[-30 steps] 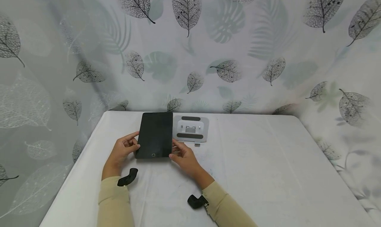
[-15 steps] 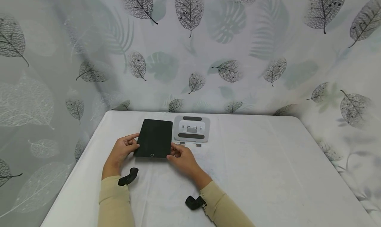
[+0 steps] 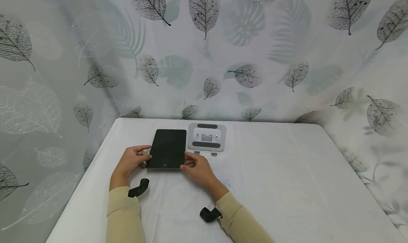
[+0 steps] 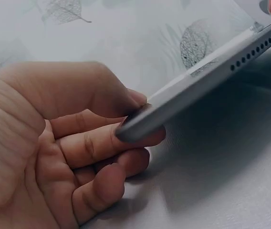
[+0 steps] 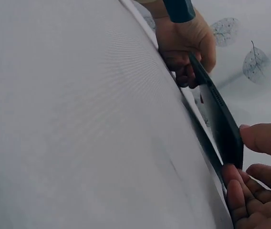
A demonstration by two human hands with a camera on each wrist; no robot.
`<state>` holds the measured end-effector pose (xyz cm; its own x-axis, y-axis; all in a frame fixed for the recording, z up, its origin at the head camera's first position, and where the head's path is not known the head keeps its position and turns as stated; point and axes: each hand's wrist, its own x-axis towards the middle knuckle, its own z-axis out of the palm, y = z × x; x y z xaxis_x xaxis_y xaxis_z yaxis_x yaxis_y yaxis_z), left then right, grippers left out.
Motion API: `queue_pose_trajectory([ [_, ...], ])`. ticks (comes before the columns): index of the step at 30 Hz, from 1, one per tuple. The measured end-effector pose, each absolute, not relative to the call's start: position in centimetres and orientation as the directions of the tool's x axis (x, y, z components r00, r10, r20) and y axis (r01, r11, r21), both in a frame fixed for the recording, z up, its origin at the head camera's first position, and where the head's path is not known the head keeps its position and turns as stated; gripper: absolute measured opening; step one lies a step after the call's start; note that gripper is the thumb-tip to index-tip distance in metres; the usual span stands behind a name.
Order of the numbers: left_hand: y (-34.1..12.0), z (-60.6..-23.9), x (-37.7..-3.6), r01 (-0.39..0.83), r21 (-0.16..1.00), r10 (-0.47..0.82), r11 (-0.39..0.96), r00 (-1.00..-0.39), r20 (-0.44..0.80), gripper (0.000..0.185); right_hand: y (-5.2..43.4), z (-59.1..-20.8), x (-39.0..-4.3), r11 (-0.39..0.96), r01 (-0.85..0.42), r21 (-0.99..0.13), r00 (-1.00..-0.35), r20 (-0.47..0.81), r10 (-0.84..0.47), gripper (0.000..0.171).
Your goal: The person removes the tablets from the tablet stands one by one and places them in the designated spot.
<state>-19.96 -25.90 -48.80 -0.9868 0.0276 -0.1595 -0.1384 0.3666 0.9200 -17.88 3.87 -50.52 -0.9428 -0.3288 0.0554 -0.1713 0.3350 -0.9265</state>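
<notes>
since the earlier frames the tablet (image 3: 168,149) has tipped down from a steeper lift to lie lower over the table (image 3: 271,172), and both hands have sunk with it. head view: the left hand (image 3: 132,159) pinches the tablet's near left edge and the right hand (image 3: 196,165) its near right corner, screen up, home button toward the person; the stand (image 3: 207,138) sits just beside the tablet on its right, and a black wrist mount (image 3: 138,188) shows below the left hand. left wrist view: the left hand (image 4: 68,143) has its thumb on top of the tablet (image 4: 207,76) and curled fingers (image 4: 121,140) beneath the corner, so the near edge rides clear of the cloth with a shadow under it; speaker holes run along that edge. right wrist view: the tablet (image 5: 219,121) slants edge-on above the table (image 5: 78,119), the right thumb over it and the fingers (image 5: 240,195) curled below, while the left hand (image 5: 185,45) grips the far side. by my reading the step in hand is carrying the tablet two-handed close to the stand; the next move would call for a level, even grip on both sides, since one slack pinch could let a corner drop.
</notes>
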Motion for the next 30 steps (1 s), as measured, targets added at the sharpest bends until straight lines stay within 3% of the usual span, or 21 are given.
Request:
queue_pose_trajectory([
  [9,-25.4,-48.5,-20.4,-0.221,0.876,-0.040,0.428,-0.973,-0.226,0.050,4.4,-50.2,-17.9,0.309,-0.146,-0.940,-0.955,0.052,-0.293,0.049],
  [17,-24.7,-47.3,-20.3,-0.263,0.802,-0.089,0.536,-0.963,-0.256,0.048,4.1,-51.2,-17.8,0.418,-0.296,-0.859,-0.933,0.166,-0.319,0.037],
  [22,-24.3,-46.5,-20.1,-0.257,0.780,-0.063,0.570,-0.960,-0.271,0.045,4.0,-51.3,-17.8,0.463,-0.340,-0.818,-0.924,0.200,-0.325,0.031],
  [30,-23.9,-44.3,-19.2,-0.236,0.756,-0.016,0.611,-0.958,-0.286,0.042,4.0,-51.0,-17.6,0.465,-0.311,-0.829,-0.929,0.163,-0.331,0.029],
])
